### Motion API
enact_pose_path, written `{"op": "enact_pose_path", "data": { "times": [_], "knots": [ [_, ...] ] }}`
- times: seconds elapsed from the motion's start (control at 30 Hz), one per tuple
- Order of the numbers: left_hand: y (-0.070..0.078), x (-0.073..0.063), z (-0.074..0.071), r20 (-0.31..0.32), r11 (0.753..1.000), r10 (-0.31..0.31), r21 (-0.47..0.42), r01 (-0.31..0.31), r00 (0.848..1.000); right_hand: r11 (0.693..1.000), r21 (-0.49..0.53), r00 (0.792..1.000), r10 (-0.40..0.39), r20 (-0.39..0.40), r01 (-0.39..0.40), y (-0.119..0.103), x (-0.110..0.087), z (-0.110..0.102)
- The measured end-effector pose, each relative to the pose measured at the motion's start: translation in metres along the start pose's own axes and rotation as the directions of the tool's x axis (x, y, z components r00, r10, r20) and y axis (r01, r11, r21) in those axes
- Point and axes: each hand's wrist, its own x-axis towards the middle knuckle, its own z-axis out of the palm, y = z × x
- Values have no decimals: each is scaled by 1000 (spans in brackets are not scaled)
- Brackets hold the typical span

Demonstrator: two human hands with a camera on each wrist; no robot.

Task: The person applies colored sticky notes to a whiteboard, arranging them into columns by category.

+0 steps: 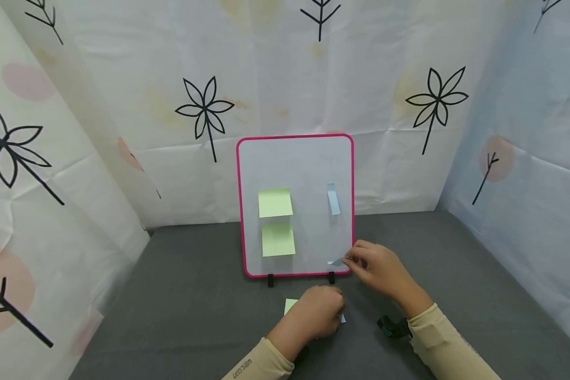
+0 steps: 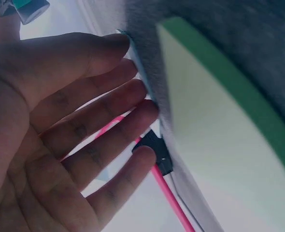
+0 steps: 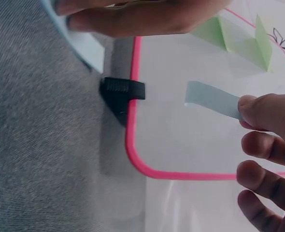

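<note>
My right hand (image 1: 380,266) pinches a light blue sticky strip (image 3: 210,98) between thumb and finger, close to the lower right corner of the whiteboard (image 1: 309,163). The strip's free end points across the board; I cannot tell whether it touches. Lower down, my left hand (image 1: 311,314) holds a light blue sticky pad (image 3: 84,46) at its fingertips, tilted near the table. Beside that hand, a pale green sticky pad (image 2: 205,111) is partly hidden in the head view. Two green notes (image 1: 275,203) hang on the board's left side, and one blue strip (image 1: 333,199) on its right.
The pink-rimmed board stands upright on black feet (image 1: 331,277) on a dark grey table (image 1: 195,301). White cloth with plant drawings (image 1: 275,68) encloses the back and sides. A dark wrist device (image 1: 393,327) sits by the right sleeve.
</note>
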Motion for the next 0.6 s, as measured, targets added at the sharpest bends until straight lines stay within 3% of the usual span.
{"op": "enact_pose_path", "data": {
  "times": [0.33, 0.6],
  "knots": [
    [3, 0, -3, -8, 999, 5, 36, -5, 1000, 999, -43, 987, -28, -160, 22, -6, 5, -9],
    [3, -1, -9, 48, 999, -21, -37, 23, 999, 995, -98, 966, 3, -260, -29, -5, 6, -10]
  ]
}}
